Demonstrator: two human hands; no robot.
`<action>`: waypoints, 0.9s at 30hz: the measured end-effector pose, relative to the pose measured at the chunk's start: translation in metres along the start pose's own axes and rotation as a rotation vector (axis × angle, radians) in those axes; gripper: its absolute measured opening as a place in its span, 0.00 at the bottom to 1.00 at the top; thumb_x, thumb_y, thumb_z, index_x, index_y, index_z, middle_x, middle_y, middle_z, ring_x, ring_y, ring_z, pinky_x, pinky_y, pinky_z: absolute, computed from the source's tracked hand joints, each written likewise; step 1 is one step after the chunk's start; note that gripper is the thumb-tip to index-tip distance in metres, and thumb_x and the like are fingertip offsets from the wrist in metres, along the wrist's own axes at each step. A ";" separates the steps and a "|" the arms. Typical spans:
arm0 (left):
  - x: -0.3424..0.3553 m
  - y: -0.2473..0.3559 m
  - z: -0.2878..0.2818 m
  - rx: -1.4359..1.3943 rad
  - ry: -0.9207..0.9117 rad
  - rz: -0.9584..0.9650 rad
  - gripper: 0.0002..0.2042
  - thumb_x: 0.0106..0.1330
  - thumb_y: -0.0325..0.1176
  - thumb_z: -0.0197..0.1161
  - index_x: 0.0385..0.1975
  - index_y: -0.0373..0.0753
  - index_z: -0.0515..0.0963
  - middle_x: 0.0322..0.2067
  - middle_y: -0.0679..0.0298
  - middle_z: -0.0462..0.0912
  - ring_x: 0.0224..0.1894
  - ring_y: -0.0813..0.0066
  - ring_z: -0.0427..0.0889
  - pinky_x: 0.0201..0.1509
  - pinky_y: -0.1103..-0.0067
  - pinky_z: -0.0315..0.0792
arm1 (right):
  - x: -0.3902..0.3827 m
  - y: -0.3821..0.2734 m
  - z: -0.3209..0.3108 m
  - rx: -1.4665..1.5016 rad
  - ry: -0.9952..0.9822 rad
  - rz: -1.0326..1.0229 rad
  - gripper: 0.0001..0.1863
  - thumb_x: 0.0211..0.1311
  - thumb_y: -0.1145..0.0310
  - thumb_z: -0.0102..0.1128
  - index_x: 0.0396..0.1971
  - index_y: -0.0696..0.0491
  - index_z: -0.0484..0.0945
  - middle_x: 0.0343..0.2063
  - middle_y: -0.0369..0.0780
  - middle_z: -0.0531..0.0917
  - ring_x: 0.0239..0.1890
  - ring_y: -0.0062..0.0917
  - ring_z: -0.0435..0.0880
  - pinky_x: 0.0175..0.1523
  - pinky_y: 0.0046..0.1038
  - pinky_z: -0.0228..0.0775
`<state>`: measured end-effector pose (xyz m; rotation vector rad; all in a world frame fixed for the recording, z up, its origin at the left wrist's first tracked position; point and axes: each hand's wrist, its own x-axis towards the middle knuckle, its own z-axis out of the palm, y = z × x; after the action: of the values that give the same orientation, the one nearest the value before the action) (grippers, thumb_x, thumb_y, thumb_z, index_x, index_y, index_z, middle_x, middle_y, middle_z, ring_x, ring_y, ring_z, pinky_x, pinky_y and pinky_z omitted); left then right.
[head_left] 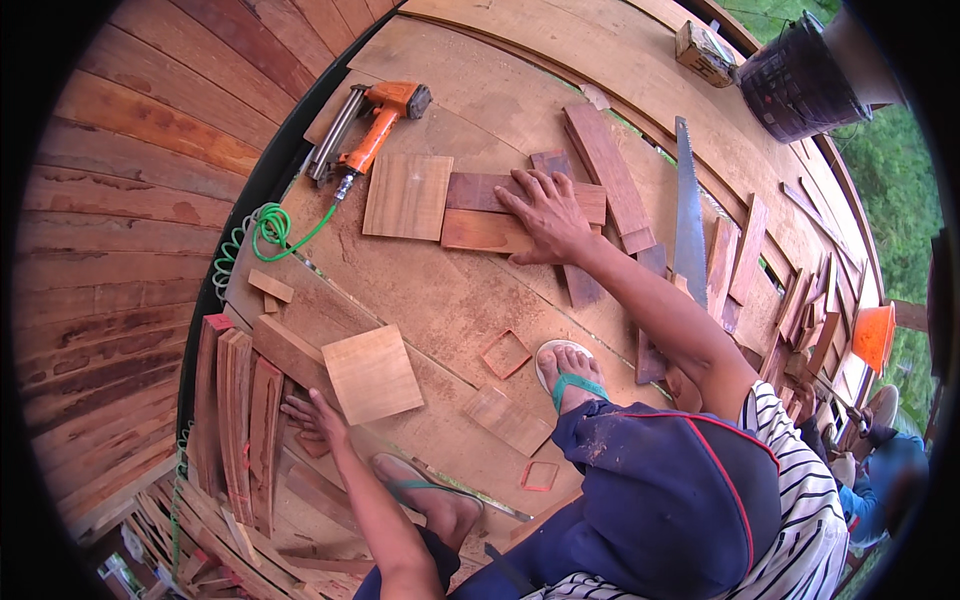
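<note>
My right hand (545,218) rests, fingers spread, on two reddish-brown boards lying side by side, a darker board (478,192) and a lighter board (485,230). Their left ends meet a square pale panel (408,197). Other dark wood strips cross beneath them. At lower left, my left hand (318,418) is open with its fingers apart, beside a second square pale panel (373,375) and over a small reddish wood piece (312,443). Whether its fingertips touch that piece I cannot tell. An orange nail gun (380,125) lies beyond the first panel, joined to a green coiled hose (272,228).
A handsaw (688,225) lies right of a long plank (607,175). Upright-looking boards (235,410) stand at left. Wood offcuts (745,250), a black bucket (800,85) and an orange container (874,338) are at right. Another person (885,470) is at far right. Gaps run between the floor sheets.
</note>
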<state>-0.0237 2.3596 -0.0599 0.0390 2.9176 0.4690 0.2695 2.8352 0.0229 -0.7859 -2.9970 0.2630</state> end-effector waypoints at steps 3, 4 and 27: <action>-0.001 0.003 -0.001 -0.004 -0.005 -0.001 0.46 0.68 0.74 0.31 0.78 0.49 0.34 0.78 0.59 0.24 0.79 0.48 0.24 0.75 0.48 0.18 | 0.000 0.001 0.001 0.008 0.032 -0.009 0.58 0.36 0.39 0.77 0.71 0.46 0.62 0.67 0.49 0.63 0.71 0.44 0.58 0.73 0.51 0.46; -0.001 0.004 -0.001 -0.005 -0.008 -0.003 0.47 0.68 0.74 0.31 0.78 0.49 0.34 0.78 0.59 0.24 0.79 0.48 0.24 0.75 0.48 0.18 | 0.000 0.002 0.001 0.011 0.035 -0.007 0.59 0.36 0.39 0.77 0.71 0.46 0.62 0.67 0.49 0.63 0.71 0.44 0.59 0.72 0.51 0.46; 0.002 0.000 0.001 0.005 -0.011 -0.021 0.47 0.67 0.76 0.29 0.78 0.50 0.33 0.78 0.61 0.23 0.79 0.50 0.22 0.75 0.49 0.16 | 0.008 0.008 0.004 0.036 0.024 -0.030 0.58 0.35 0.36 0.76 0.69 0.47 0.64 0.65 0.51 0.64 0.69 0.45 0.60 0.71 0.45 0.49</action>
<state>-0.0254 2.3602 -0.0607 0.0113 2.9054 0.4570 0.2660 2.8459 0.0178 -0.7349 -2.9702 0.3031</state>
